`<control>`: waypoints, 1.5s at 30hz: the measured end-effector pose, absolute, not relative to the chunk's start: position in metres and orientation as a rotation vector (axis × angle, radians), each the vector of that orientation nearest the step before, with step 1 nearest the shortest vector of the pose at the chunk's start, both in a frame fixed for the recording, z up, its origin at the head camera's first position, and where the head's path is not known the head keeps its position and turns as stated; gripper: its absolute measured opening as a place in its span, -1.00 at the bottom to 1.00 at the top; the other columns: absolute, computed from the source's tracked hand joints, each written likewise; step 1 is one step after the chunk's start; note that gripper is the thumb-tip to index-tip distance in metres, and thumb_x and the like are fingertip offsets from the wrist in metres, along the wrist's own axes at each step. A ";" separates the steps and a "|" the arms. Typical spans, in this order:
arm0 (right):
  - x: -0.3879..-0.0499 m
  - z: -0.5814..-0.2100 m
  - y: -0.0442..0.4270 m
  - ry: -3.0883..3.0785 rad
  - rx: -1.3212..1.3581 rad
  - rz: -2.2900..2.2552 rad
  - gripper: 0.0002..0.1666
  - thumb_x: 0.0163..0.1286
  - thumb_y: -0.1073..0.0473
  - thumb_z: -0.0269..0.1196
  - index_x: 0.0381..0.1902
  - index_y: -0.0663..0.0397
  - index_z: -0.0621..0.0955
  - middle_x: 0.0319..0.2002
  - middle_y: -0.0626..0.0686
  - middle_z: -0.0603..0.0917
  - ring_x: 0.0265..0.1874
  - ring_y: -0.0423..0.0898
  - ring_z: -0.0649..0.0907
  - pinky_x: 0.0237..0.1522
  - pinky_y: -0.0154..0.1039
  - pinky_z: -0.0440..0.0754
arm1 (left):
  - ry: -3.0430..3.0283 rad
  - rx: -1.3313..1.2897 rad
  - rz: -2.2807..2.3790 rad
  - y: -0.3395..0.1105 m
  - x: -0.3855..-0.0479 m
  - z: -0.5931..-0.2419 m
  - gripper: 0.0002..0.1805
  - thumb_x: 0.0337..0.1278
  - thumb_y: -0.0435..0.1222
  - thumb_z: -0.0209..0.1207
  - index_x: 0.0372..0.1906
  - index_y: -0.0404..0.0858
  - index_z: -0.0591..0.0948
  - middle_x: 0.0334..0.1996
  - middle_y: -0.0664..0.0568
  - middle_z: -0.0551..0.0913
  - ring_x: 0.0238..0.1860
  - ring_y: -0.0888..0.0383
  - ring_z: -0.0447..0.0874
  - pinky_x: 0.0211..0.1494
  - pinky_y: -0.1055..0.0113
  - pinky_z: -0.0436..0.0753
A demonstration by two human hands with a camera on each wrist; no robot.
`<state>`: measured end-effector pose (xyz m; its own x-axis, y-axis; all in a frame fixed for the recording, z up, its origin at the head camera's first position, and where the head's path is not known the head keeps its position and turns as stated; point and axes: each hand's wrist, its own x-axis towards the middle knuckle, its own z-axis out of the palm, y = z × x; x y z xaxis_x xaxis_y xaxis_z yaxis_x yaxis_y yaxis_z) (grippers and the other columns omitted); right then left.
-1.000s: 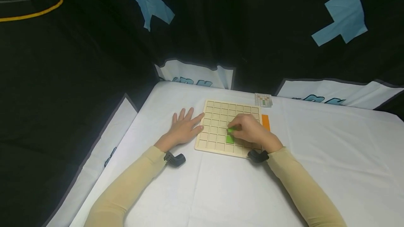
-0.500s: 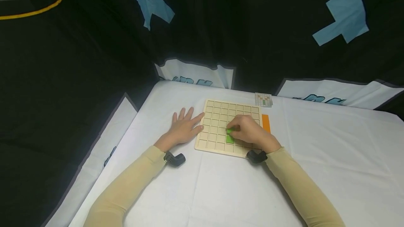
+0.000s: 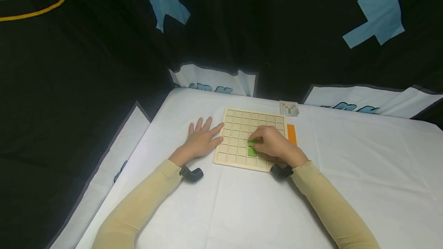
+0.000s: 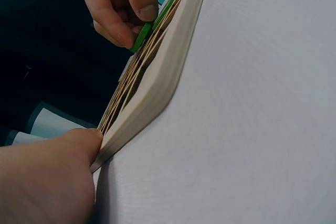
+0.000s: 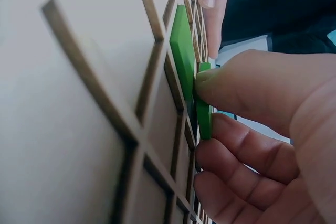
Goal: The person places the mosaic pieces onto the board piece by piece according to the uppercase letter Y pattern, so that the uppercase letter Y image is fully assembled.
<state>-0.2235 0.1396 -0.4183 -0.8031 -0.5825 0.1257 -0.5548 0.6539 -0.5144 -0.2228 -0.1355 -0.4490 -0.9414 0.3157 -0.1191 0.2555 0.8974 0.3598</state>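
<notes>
A pale wooden grid board lies on the white-covered table. My right hand is over its middle and pinches a small green square tile between thumb and fingers, close above the grid. Right beside that tile, on the near side, a second green tile sits in a cell. My left hand rests flat on the cloth with spread fingers; its thumb and index finger touch the board's left edge. The left wrist view shows the held green tile slightly tilted at the board's surface.
An orange strip lies along the board's right edge, partly behind the right hand. A small card with a printed grid lies past the board's far right corner. Black cloth hangs behind the table.
My right hand has shifted very slightly left and the green tile in its fingers has come down nearer to the tile in the grid. The left hand has stayed in place.
</notes>
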 end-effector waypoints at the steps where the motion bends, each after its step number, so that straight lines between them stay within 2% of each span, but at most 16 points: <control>1: -0.224 -0.419 0.139 2.813 -0.966 -0.845 -0.72 0.17 0.40 0.37 -0.15 0.16 0.82 -0.18 0.07 0.81 -0.14 -0.02 0.73 -0.05 -0.10 0.70 | 2.887 0.438 0.512 -0.135 -0.223 -0.448 -0.32 0.53 0.14 -0.16 0.63 0.10 0.13 0.67 -0.26 -0.15 0.65 -0.37 -0.39 0.58 -0.41 -0.32; 26: -0.224 -0.417 0.137 2.810 -0.940 -0.799 -0.69 0.17 0.39 0.35 -0.11 0.17 0.81 -0.14 0.09 0.81 -0.05 0.04 0.74 0.07 -0.02 0.70 | 2.915 0.449 0.513 -0.137 -0.223 -0.446 -0.33 0.52 0.12 -0.15 0.62 0.07 0.17 0.66 -0.28 -0.11 0.64 -0.41 -0.32 0.57 -0.44 -0.28; 45: -0.222 -0.419 0.137 2.818 -0.912 -0.793 -0.70 0.18 0.38 0.36 -0.10 0.17 0.81 -0.14 0.08 0.81 -0.06 0.03 0.74 0.08 -0.03 0.70 | 2.916 0.440 0.506 -0.135 -0.224 -0.452 -0.32 0.51 0.15 -0.15 0.63 0.11 0.16 0.67 -0.25 -0.12 0.65 -0.38 -0.34 0.59 -0.42 -0.29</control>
